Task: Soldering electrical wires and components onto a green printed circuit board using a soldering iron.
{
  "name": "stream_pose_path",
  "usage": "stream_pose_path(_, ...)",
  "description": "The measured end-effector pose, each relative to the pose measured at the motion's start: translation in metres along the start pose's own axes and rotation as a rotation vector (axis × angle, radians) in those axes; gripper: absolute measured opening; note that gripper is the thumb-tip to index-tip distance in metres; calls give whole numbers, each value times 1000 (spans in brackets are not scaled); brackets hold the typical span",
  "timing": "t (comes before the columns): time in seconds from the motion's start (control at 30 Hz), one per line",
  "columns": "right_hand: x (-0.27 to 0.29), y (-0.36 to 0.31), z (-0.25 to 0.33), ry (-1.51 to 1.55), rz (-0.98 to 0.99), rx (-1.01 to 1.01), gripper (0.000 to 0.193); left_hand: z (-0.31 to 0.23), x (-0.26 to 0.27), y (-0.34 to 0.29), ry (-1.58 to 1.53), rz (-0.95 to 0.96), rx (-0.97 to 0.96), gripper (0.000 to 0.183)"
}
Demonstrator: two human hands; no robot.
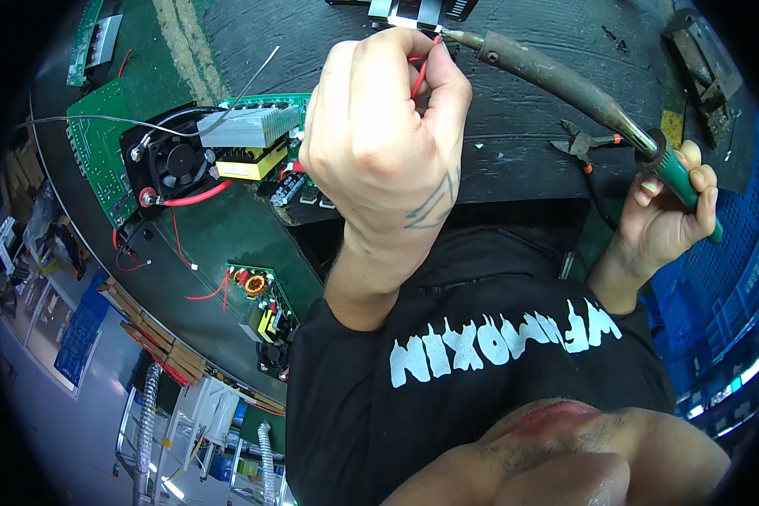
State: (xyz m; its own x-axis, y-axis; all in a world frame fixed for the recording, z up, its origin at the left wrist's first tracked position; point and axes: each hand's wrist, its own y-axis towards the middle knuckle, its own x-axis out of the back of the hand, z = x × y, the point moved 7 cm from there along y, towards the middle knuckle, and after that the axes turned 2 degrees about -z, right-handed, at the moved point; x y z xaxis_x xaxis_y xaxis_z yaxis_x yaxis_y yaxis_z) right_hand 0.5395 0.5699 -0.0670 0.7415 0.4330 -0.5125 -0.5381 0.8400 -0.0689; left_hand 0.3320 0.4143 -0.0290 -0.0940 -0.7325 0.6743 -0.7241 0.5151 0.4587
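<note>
My left hand (379, 126) is closed, with thumb and finger pinching a red wire (419, 80) just below a black part with silvery metal pieces (405, 18) at the far edge. My fingers hide part of the wire. At the right, my right hand (668, 211) is wrapped round the green handle of a soldering iron (557, 80). The iron slants up to the left, and its tip is at the end of the red wire, beside the metal pieces. Whether the tip touches the wire or the metal, I cannot tell.
Circuit boards (101, 139) with a black fan (177, 160) and a grey heatsink (249, 126) lie left of my left hand. A thin grey wire (110, 120) stretches over them. Cutting pliers (584, 145) lie near the iron; a metal stand (704, 72) is at the far right. Another board (266, 308) sits lower left.
</note>
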Motion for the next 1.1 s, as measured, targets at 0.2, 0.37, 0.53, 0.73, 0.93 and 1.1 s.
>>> stream_pose_path(0.2,11,-1,2,32,-25,-5,22,0,0,0,-6,11,11,9)
stream_pose_path(0.37,18,-2,4,23,-73,8,23,0,0,1,8,24,0,8)
stream_pose_path(0.53,25,-4,7,11,-119,11,23,-2,4,2,-33,-35,4,8)
stream_pose_path(0.73,23,-3,10,45,-82,11,23,-5,3,10,8,31,-3,8)
stream_pose_path(0.93,18,2,8,-11,-75,6,24,-4,1,7,5,13,-15,9)
stream_pose_path(1.1,4,8,5,-1,5,19,25,-5,1,9,-5,8,-25,9)
